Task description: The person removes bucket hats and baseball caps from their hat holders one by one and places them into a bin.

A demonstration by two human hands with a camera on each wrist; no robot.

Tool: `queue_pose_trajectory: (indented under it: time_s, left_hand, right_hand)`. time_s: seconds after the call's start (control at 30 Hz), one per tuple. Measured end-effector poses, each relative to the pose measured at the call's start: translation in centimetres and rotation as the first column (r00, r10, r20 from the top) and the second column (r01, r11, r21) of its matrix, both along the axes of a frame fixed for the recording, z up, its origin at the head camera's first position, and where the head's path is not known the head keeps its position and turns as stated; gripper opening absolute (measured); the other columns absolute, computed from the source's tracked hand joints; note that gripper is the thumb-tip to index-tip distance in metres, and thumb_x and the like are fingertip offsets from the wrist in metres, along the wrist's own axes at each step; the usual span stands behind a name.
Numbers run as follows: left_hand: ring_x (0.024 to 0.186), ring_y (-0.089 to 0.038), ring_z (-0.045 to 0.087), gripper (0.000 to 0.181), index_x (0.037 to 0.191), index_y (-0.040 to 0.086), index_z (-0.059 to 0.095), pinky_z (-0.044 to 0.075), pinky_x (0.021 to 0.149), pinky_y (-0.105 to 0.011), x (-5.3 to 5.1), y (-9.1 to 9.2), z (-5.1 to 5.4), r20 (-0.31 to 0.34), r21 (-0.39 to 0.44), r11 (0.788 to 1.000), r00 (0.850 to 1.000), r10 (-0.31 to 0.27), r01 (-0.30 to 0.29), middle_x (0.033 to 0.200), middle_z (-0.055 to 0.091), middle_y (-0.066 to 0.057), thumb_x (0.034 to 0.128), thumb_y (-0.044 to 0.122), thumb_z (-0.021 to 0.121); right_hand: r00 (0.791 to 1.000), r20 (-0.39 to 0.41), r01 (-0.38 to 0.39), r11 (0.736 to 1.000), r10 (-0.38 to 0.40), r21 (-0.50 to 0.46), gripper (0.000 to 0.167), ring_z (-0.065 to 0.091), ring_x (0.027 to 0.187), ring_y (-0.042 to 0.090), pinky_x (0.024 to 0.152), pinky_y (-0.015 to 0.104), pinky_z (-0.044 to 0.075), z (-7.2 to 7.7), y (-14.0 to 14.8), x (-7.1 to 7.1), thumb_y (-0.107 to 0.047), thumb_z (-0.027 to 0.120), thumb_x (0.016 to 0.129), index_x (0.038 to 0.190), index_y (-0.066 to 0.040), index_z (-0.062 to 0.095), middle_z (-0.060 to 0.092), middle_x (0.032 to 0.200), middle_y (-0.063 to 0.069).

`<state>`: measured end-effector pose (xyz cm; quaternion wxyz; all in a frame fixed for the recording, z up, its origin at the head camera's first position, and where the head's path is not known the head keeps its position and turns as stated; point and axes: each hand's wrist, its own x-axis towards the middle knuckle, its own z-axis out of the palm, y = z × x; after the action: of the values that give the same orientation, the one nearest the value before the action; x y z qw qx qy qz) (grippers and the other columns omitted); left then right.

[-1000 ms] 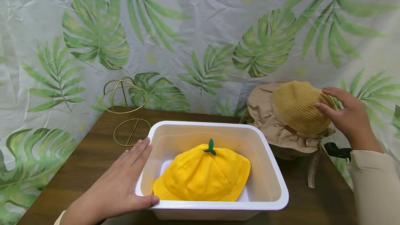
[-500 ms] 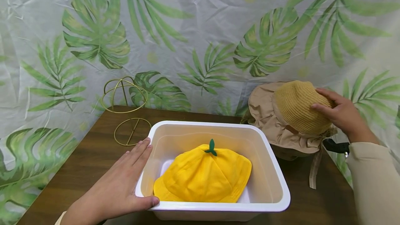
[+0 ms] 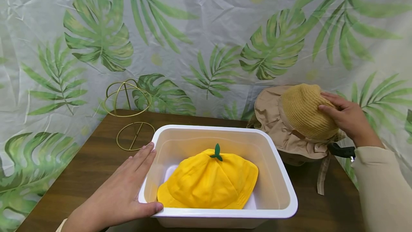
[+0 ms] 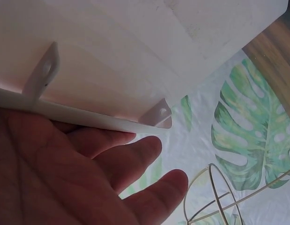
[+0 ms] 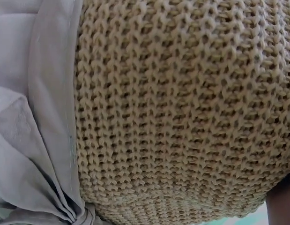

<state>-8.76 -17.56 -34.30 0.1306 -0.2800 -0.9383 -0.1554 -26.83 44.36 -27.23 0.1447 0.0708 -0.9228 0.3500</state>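
My right hand (image 3: pixel 349 119) grips the crown of a sun hat (image 3: pixel 305 112), its thumb on the near side and fingers on the far side. The hat has a mustard knit crown, a wide tan ruffled brim and a hanging ribbon. Its knit crown (image 5: pixel 177 108) fills most of the right wrist view. With straight fingers, my left hand (image 3: pixel 119 189) rests against the left rim of a white plastic tub (image 3: pixel 283 174), thumb on the front rim. A yellow cap (image 3: pixel 209 182) with a green leaf on top lies inside the tub.
A gold wire stand (image 3: pixel 128 97) stands at the table's back left, its round base (image 3: pixel 135 136) on the wood. The dark wooden table (image 3: pixel 83 174) ends close to a leaf-print cloth (image 3: pixel 193 28). Something dark shows under the sun hat's brim.
My right hand has moved left and in onto the sun hat's crown, thumb and fingers closing round it. The left hand, tub and yellow cap have stayed in place.
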Motion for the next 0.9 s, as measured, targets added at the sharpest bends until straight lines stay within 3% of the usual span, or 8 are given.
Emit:
queue_pose_trajectory:
  time_s: [0.1,0.3,0.5,0.63,0.9]
  left_hand:
    - [0.146,-0.033,0.027,0.112,0.154,-0.001,0.029,0.035,0.104,-0.063,0.0,0.0,-0.1,-0.007,0.002,1.0,1.0,-0.002,0.002,0.163,0.021,-0.013,0.0773,0.072,0.066]
    - [0.147,-0.031,0.025,0.112,0.154,0.0,0.03,0.035,0.105,-0.062,0.0,0.0,-0.3,0.0,0.007,1.0,1.0,0.007,-0.007,0.163,0.021,-0.012,0.0764,0.071,0.067]
    - [0.147,-0.03,0.025,0.112,0.155,0.001,0.029,0.034,0.106,-0.06,0.0,0.1,-0.4,0.002,0.002,1.0,1.0,0.012,-0.012,0.164,0.019,-0.01,0.0762,0.071,0.067]
    - [0.147,-0.03,0.025,0.112,0.155,0.002,0.028,0.034,0.106,-0.06,0.0,0.1,-0.3,0.004,-0.003,1.0,1.0,0.015,-0.015,0.164,0.018,-0.01,0.0765,0.071,0.067]
    - [0.147,-0.03,0.026,0.111,0.154,-0.001,0.029,0.036,0.104,-0.062,-0.1,0.1,-0.3,-0.014,0.007,1.0,1.0,-0.002,0.002,0.164,0.018,-0.011,0.0778,0.071,0.066]
  right_hand:
    - [1.0,-0.013,-0.016,0.999,0.015,-0.04,0.05,0.033,0.133,-0.007,0.085,-0.001,0.033,-0.1,0.0,-0.2,-0.031,0.065,0.097,0.142,-0.013,0.056,0.046,0.147,-0.022]
    - [1.0,0.011,-0.01,0.984,0.012,-0.177,0.047,0.041,0.132,-0.003,0.082,0.003,0.04,0.1,-0.3,-0.2,-0.027,0.063,0.098,0.143,-0.015,0.055,0.048,0.145,-0.022]
    - [1.0,-0.022,0.014,0.956,-0.021,-0.294,0.045,0.053,0.111,-0.009,0.078,0.006,0.044,0.9,-0.7,0.0,-0.023,0.065,0.097,0.141,-0.018,0.057,0.056,0.131,-0.027]
    - [0.999,-0.022,0.032,0.954,-0.041,-0.299,0.044,0.054,0.105,-0.012,0.077,0.006,0.043,1.7,-0.8,0.3,-0.026,0.065,0.096,0.14,-0.019,0.059,0.059,0.12,-0.033]
    - [0.997,-0.001,0.078,0.96,-0.082,-0.268,0.046,0.05,0.116,-0.006,0.077,0.005,0.04,2.8,-1.0,0.5,-0.033,0.064,0.096,0.14,-0.023,0.059,0.057,0.129,-0.03]
